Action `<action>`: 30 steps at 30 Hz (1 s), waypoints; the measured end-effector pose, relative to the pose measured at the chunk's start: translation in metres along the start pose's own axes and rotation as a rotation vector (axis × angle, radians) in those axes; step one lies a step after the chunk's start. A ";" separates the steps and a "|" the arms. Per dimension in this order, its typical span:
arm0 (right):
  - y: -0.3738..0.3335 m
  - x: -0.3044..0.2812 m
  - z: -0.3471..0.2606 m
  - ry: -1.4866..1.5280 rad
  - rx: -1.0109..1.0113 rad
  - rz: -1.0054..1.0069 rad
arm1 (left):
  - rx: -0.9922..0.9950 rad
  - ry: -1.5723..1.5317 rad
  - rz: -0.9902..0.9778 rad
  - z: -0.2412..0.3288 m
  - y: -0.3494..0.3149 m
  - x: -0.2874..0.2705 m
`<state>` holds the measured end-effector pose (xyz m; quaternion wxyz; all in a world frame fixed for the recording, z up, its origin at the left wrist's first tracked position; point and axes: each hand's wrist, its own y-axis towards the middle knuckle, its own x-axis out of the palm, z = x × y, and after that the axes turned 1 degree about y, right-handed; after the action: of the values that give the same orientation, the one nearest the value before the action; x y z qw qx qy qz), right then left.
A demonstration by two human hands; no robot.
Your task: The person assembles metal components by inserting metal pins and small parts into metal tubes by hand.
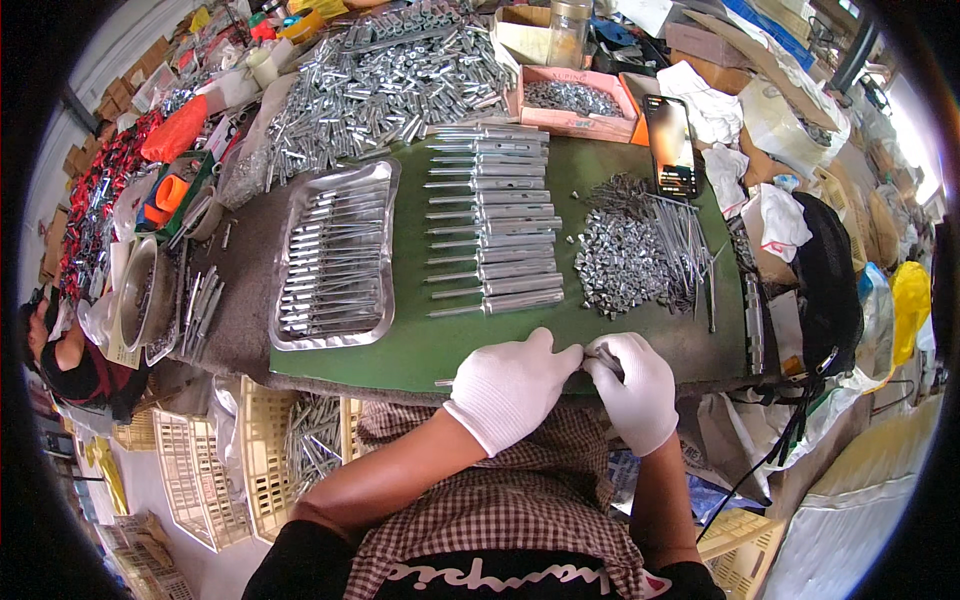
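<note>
At the front edge of the green mat (400, 365), my two white-gloved hands meet. My left hand (508, 388) is closed around a slim metal rod (443, 382), whose thin end pokes out to its left. The fingers of my right hand (640, 392) pinch a small grey metal part (604, 354) beside my left fingertips; its exact shape is mostly hidden. Beyond my hands lies a column of metal tubes with thin rods (520, 285), side by side. Right of them sit a heap of small metal nuts or caps (618, 262) and a bundle of long thin pins (682, 240).
A steel tray (388, 300) with rows of rods stands left. Behind are a large pile of metal tubes (390, 90), a pink box (632, 125) of small parts and a lit phone (670, 145). Yellow crates (265, 450) stand below the table's left front. Another person (75, 360) is far left.
</note>
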<state>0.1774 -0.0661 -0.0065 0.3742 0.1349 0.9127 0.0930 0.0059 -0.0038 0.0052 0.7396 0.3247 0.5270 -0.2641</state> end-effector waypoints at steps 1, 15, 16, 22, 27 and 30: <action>-0.002 -0.001 -0.002 -0.010 0.044 0.013 | 0.002 -0.005 0.001 0.002 0.001 0.001; 0.027 -0.043 0.058 -0.316 0.253 0.331 | 0.025 -0.066 -0.014 0.009 0.006 0.007; 0.030 -0.042 0.058 -0.382 0.257 0.324 | 0.022 -0.064 -0.013 0.008 0.006 0.007; 0.033 -0.034 0.072 -0.434 0.176 0.306 | 0.031 -0.050 -0.018 0.008 0.007 0.005; 0.037 -0.031 0.053 -0.539 0.122 0.206 | 0.034 -0.046 -0.006 0.007 0.006 0.007; 0.036 -0.028 0.049 -0.556 0.086 0.149 | 0.017 -0.070 -0.034 0.006 0.007 0.008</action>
<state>0.2377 -0.0377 -0.0132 0.5962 0.2375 0.7658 0.0407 0.0170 -0.0045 0.0001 0.7500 0.3126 0.5042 -0.2924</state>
